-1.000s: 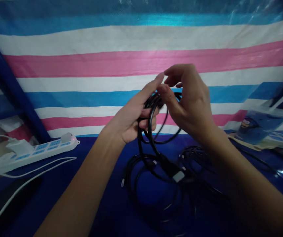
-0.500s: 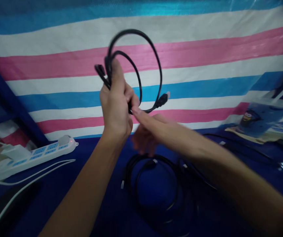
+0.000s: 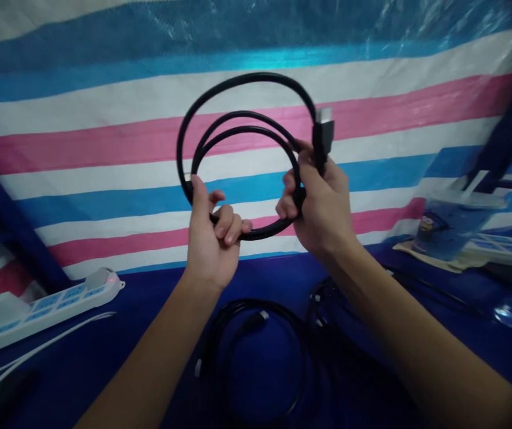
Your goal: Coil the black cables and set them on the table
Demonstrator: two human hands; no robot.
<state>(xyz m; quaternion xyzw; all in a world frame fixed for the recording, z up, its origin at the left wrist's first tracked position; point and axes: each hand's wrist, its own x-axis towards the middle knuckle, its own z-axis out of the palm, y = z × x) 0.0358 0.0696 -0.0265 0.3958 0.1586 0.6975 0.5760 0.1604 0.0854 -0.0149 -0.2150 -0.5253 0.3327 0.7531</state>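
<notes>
Between my two raised hands is a black cable [image 3: 247,78], looped into a loose coil. My left hand [image 3: 214,238] is closed around the coil's lower left side, and a small light plug end peeks out by its thumb. On the other side my right hand [image 3: 322,202] grips the coil. A black connector with a bare metal tip [image 3: 323,134] sticks up above its fingers; it looks like an HDMI or similar plug. Below my hands, more coiled black cables [image 3: 303,351] with light-tipped plugs lie on the dark blue tabletop [image 3: 260,271].
At left lies a white power strip [image 3: 54,307] with an adapter plugged in and a white cord [image 3: 36,351]. A lidded drink cup [image 3: 443,223] stands on the right. Behind everything hangs a striped plastic sheet [image 3: 148,143].
My right hand has risen from below and taken hold of the coil's right side with the plug. The coil has opened into a rounder ring between both hands.
</notes>
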